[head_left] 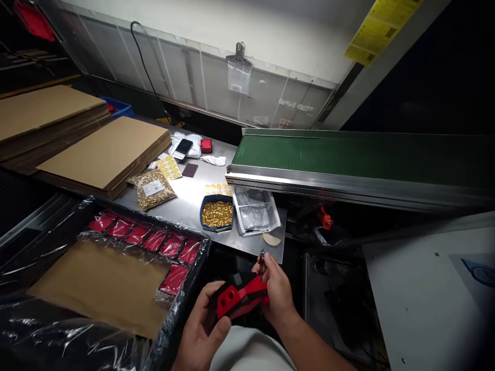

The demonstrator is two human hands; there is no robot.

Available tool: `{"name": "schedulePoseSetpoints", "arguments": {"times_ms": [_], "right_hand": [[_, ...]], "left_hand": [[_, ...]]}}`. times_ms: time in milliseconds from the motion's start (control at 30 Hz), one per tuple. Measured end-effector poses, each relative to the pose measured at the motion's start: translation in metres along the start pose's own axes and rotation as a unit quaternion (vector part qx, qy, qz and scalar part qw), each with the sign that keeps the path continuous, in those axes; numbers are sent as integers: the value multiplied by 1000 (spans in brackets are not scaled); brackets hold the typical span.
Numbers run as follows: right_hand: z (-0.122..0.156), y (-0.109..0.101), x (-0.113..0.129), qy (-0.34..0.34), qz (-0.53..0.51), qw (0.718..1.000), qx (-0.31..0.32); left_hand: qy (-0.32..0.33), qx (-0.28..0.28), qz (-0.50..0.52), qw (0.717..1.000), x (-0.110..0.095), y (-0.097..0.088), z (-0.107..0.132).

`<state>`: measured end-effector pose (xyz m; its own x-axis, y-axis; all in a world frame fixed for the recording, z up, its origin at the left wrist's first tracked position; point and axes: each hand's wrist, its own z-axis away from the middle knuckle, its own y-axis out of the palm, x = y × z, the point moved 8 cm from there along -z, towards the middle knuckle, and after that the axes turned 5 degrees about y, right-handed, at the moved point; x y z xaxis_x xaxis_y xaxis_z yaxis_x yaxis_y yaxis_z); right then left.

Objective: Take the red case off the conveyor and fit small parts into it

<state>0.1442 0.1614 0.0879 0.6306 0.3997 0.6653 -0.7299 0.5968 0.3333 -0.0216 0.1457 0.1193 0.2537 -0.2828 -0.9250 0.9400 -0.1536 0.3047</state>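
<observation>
My left hand (204, 322) is wrapped round a red-and-black plastic device (242, 296) with two dark holes in its side; I cannot tell its exact kind. At the device's far end, my right hand (276, 288) pinches a small dark metal piece (262, 262) between thumb and finger. That hand lies close against the device, and the lower end of the metal piece is hidden. Just beyond the hands, on the metal table (185, 206), stand a dark blue tray (201, 219) of small gold-coloured parts and a white box (277, 219) with clear plastic bags.
A black-lined box (204, 252) at left holds several wrapped red packs (172, 245) and a brown cardboard sheet (104, 288). Cardboard stacks (112, 149) lie behind it, beside a bag of gold-coloured parts (154, 190). A green conveyor belt (328, 159) runs off right, above a white panel (425, 288).
</observation>
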Motion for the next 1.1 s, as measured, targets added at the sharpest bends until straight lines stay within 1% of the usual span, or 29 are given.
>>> {"name": "schedulePoseSetpoints", "arguments": {"times_ms": [133,200,333,467,533,600,633,667,700,733,800,833,867,900,933,1000,1033,1100], "right_hand": [[0,8,20,-72,123,990,12],[1,10,28,-92,162,982,10],[6,13,36,-119,207,971,6],[8,16,38,-152,244,957,36],[6,17,37,-154,248,955,60],[6,19,36,-153,255,951,85],[7,22,35,-152,267,946,102],[10,26,33,-151,283,939,123],[13,31,29,-151,303,930,146],[17,36,24,-151,327,917,171],[20,46,10,-156,366,892,216],[18,48,1,-158,379,883,228],[10,47,-7,-166,397,875,223],[-1,42,-13,-180,421,867,199],[-18,34,-18,-196,444,859,163],[-57,8,-22,-242,509,824,56],[-78,-5,-24,-253,527,811,21],[-118,-31,-27,-268,559,784,-24]], "left_hand": [[-49,-43,-20,998,7,-4,-2],[-61,-45,-37,996,6,-2,-5],[-55,-32,-46,997,9,4,-11],[-54,-39,-64,996,22,0,-14],[-76,-37,-32,996,31,-3,-17],[-124,-25,30,992,38,-5,-21],[-148,-4,56,987,39,-3,-24],[-164,31,70,984,39,0,-27],[-175,79,69,979,36,5,-31],[-186,139,60,971,34,11,-34],[-208,254,40,944,32,21,-35],[-221,288,34,931,33,21,-35],[-230,304,23,924,36,17,-35],[-235,305,5,923,41,10,-36],[-231,294,-23,927,47,0,-38],[-219,263,-116,932,63,-27,-37],[-209,248,-169,931,71,-41,-34],[-180,214,-261,924,84,-68,-25]]}}
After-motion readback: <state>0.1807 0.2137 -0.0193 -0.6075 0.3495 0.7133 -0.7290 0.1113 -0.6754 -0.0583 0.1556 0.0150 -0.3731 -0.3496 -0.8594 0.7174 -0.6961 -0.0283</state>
